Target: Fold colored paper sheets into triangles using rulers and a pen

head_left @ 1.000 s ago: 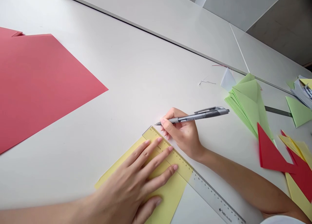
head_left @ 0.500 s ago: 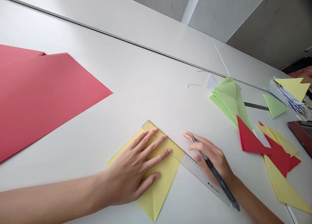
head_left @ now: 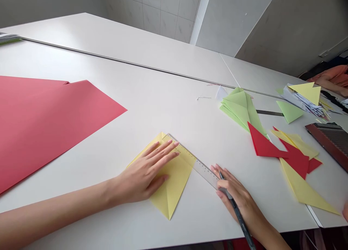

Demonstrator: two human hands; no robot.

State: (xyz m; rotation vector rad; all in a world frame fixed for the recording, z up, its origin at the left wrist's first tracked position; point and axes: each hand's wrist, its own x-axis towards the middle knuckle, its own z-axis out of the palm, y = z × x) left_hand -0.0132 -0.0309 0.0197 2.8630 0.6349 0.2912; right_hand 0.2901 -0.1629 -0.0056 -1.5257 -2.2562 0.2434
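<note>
Left hand (head_left: 141, 175): palm down, fingers extended, laid over yellow paper (head_left: 175, 184), lower centre of frame. Right hand (head_left: 240, 201): lower right, fingers curled about pen (head_left: 239, 218) and lower end of clear ruler (head_left: 204, 168).

A white table (head_left: 152, 97) stands near a grey wall (head_left: 288, 32).

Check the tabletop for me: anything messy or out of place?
Mildly: the red and yellow folded papers at right overlap at mixed angles, untidy next to the stacked green papers. A loose white strand lies left of that stack.
</note>
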